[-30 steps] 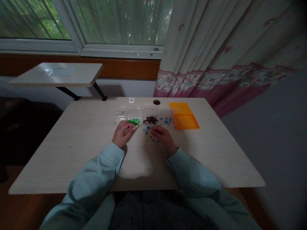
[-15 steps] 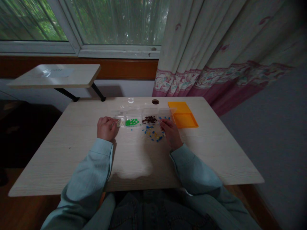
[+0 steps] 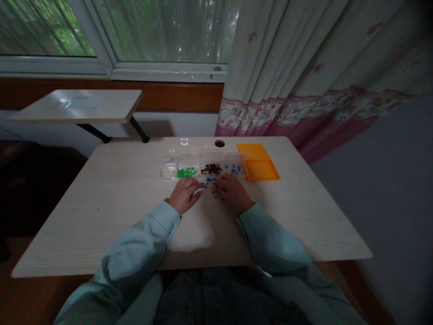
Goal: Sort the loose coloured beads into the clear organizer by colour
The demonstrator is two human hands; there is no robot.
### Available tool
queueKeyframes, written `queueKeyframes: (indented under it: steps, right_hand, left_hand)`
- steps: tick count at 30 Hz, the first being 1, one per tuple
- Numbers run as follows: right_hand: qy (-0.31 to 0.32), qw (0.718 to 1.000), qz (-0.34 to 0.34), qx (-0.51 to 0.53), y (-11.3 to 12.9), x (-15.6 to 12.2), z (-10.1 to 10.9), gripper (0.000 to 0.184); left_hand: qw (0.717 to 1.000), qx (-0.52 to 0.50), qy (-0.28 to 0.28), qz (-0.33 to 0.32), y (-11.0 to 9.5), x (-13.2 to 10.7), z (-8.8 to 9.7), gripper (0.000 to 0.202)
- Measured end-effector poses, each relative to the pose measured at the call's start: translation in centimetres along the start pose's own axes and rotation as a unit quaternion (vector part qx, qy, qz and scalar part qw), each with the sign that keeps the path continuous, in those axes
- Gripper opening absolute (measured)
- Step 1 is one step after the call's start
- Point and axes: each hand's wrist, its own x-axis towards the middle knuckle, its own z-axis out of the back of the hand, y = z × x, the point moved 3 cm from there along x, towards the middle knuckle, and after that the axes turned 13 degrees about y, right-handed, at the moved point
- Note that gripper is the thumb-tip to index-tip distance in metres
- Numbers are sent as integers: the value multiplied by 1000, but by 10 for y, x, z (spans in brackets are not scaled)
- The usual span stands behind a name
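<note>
A clear divided box (image 3: 203,159) sits at the far middle of the pale wooden table (image 3: 118,198). Its compartments hold whitish beads (image 3: 168,173), green beads (image 3: 187,172), dark brown beads (image 3: 211,169) and blue beads (image 3: 234,169). A small pile of loose blue and yellow beads (image 3: 212,186) lies on the table just in front of the box. My left hand (image 3: 184,194) and my right hand (image 3: 231,191) rest on either side of that pile, fingers curled and pinched towards it. What the fingertips hold is too small to make out.
An orange lid (image 3: 258,168) lies to the right of the clear box. A cable hole (image 3: 219,143) is at the table's far edge. A second small table (image 3: 77,106) stands at the back left under the window. Curtains (image 3: 304,81) hang at the right.
My left hand came back from the whitish compartment at the left to the loose pile. My right hand drew back from the blue compartment to the pile.
</note>
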Motion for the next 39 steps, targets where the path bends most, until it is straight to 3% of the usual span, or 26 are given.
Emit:
queueKeyframes:
  steps: [6, 11, 14, 18, 24, 30, 39]
  right_hand:
    - [31, 996, -19, -76, -7, -2, -2, 25]
    - [39, 995, -26, -91, -4, -2, -1, 10]
    - [29, 996, -18, -86, 0, -1, -2, 10]
    - [-52, 998, -12, -31, -5, -1, 6, 16]
    - [-236, 967, -92, 20, -32, -11, 38, 25]
    - [-270, 955, -118, 9, -51, -16, 45, 33]
    - [-271, 959, -80, 18, -36, -14, 48, 30]
  left_hand:
    - [1000, -21, 5, 11, 0, 2, -3, 30]
    - [1000, -28, 5, 6, 1, 1, -4, 29]
    - [1000, -29, 4, 5, 0, 2, -3, 29]
    - [1000, -29, 2, 1, 0, 2, -2, 29]
    - [1000, -29, 7, 2, 0, 1, -2, 29]
    - [999, -32, 2, 2, 1, 1, -4, 29]
    - [999, -18, -27, 39, 3, 0, -1, 30]
